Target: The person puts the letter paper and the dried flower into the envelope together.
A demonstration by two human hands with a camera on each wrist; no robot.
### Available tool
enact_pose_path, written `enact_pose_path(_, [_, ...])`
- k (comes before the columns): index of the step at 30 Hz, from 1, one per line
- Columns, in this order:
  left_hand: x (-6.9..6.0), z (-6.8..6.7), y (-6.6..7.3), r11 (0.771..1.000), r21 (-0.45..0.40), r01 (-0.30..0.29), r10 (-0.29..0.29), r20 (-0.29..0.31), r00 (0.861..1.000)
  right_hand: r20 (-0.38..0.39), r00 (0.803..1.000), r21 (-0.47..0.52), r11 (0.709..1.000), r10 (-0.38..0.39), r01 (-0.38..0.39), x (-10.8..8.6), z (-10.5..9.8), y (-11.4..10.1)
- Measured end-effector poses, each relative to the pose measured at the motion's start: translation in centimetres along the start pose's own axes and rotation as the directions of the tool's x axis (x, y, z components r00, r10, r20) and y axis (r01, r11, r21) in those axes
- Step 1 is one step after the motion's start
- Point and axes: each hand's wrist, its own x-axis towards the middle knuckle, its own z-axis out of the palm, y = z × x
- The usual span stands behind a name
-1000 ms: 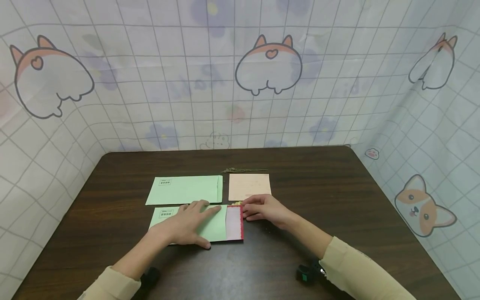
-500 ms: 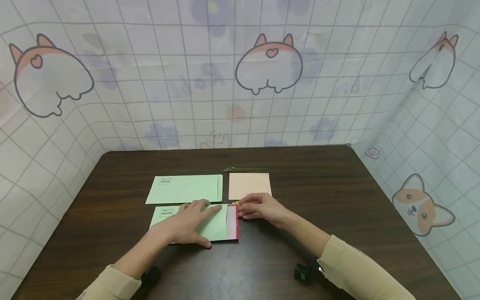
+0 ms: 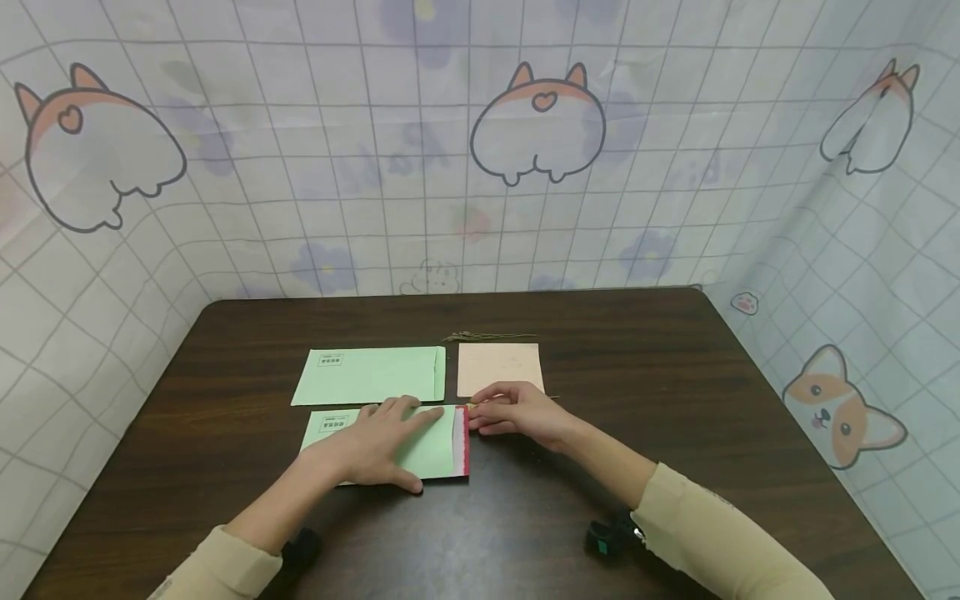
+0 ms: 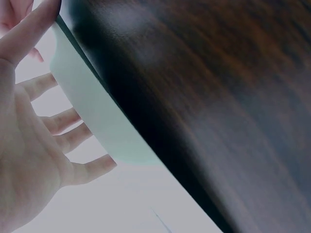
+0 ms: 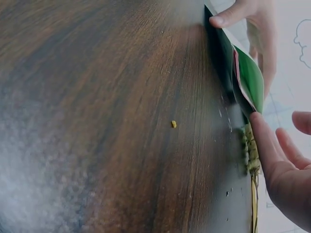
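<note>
The left hand point(image 3: 367, 446) lies spread over the near green envelope point(image 3: 431, 454), thumb at its front edge. From the envelope's right end a strip of pinkish card point(image 3: 461, 446) with a red border sticks out. At that end the fingers of the right hand point(image 3: 517, 410) touch the card's edge. In the right wrist view the envelope's mouth gapes around the card point(image 5: 237, 73), and one finger of the right hand point(image 5: 286, 170) presses at its lower corner. Beside that finger lies a yellowish dried flower sprig point(image 5: 251, 150).
Behind lies a second green envelope point(image 3: 367, 377), with a peach-coloured paper square point(image 3: 498, 367) to its right. A dried sprig point(image 3: 487, 337) rests beyond the square. A small yellow crumb point(image 5: 174, 124) is on the dark wooden table point(image 3: 637, 358).
The red-bordered card has slid left into the near envelope, so a narrower strip shows. The right hand has moved left with it; the left hand stays on the envelope.
</note>
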Motion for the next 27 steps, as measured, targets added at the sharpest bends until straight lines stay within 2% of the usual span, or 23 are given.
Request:
enact_pose_path(11, [0.10, 0.06, -0.04, 1.000, -0.009, -0.001, 0.001, -0.003, 1.000, 0.049, 0.999, 0.020, 1.000, -0.019, 0.018, 0.15, 0.48, -0.18])
enact_pose_path(27, [0.25, -0.14, 0.07, 1.000, -0.017, -0.010, 0.010, 0.017, 1.000, 0.108, 0.994, 0.021, 1.000, 0.015, -0.017, 0.48, 0.56, 0.08])
